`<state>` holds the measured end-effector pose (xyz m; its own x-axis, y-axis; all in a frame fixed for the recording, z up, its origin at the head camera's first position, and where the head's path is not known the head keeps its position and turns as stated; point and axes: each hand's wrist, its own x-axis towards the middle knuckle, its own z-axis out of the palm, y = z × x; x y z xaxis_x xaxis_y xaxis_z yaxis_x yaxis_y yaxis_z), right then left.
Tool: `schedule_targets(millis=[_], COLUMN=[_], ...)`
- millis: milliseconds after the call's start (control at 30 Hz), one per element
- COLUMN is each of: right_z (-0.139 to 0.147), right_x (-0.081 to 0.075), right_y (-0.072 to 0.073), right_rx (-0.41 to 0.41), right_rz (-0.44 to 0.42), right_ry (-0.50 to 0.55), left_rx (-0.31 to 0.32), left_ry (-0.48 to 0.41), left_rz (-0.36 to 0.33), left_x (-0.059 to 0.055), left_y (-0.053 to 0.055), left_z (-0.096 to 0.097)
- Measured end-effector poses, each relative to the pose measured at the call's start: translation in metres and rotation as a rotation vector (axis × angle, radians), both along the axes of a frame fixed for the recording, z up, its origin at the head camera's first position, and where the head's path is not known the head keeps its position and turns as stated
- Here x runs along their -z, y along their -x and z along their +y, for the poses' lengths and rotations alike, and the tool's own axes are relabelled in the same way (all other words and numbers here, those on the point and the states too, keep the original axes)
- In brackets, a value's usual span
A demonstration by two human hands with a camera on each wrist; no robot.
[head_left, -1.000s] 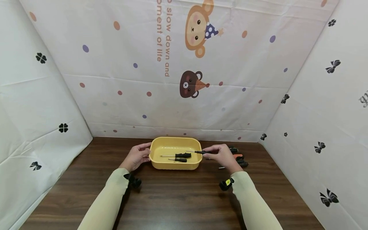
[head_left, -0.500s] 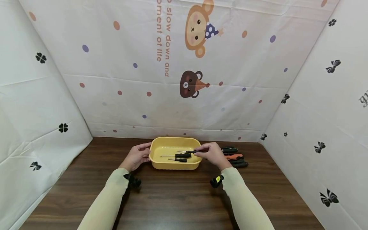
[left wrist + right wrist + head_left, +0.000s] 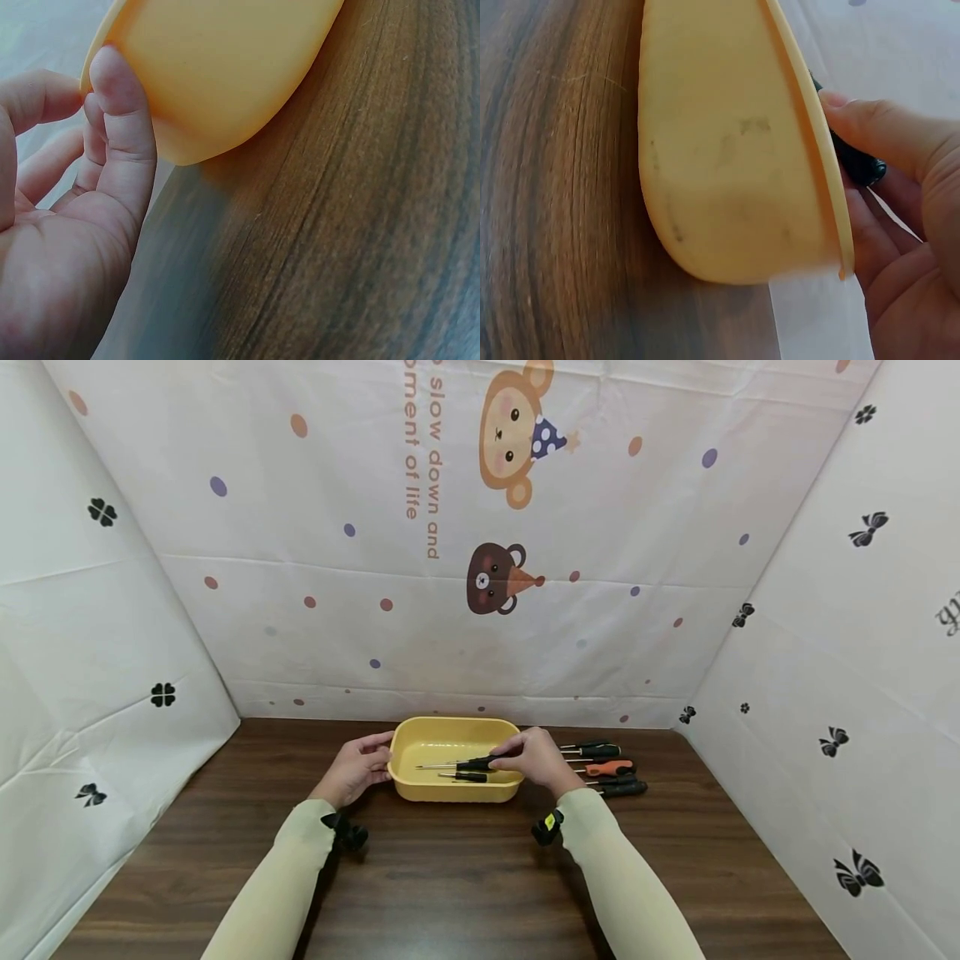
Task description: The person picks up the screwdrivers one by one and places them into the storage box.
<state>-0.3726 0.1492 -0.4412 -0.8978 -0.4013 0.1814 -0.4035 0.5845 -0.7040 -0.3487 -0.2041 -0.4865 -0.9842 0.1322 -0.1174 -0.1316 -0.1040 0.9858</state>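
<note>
A yellow plastic tray (image 3: 420, 791) stands on the table, two black-handled screwdrivers lying in it: a longer one (image 3: 442, 767) and a small one (image 3: 471, 777). At its left end my left hand (image 3: 357, 768) holds the rim, thumb (image 3: 120, 82) against the outer wall and fingertips at the edge. Over the right end, my right hand (image 3: 534, 760) pinches the black handle of another screwdriver (image 3: 862, 161) between thumb and fingers. Its handle shows just beyond the tray's rim in the right wrist view. Its shaft is largely lost against the longer screwdriver in the head view.
Right of the tray lie several more screwdrivers, black-handled ones (image 3: 600, 750) behind and in front (image 3: 626, 789) of an orange-handled one (image 3: 610, 768). A patterned cloth wall (image 3: 420, 643) rises behind the dark wooden table (image 3: 442, 877), with white cloth on both sides.
My right hand has moved left from the tray's right edge to inside it, carrying the screwdriver and lowering it toward the others. More of the screwdrivers on the table now show. My left hand has stayed put.
</note>
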Motion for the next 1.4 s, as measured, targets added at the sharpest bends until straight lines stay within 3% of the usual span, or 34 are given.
schedule_targets(millis=[467,1200,1400], right_z=[-0.024,-0.042,-0.043], right_x=[0.001,-0.001,0.001], right_y=[0.007,0.007,0.010], right_rx=[-0.011,-0.031,-0.075], right_rz=[0.028,0.013,0.054], right_ry=[-0.136,-0.218,-0.259], left_rx=[0.015,0.007,0.004], left_ry=[-0.010,-0.001,-0.002], left_rz=[0.013,0.002,-0.005], left_x=[0.001,0.001,0.000], left_y=[-0.001,0.000,0.000], left_z=[-0.001,0.000,-0.001])
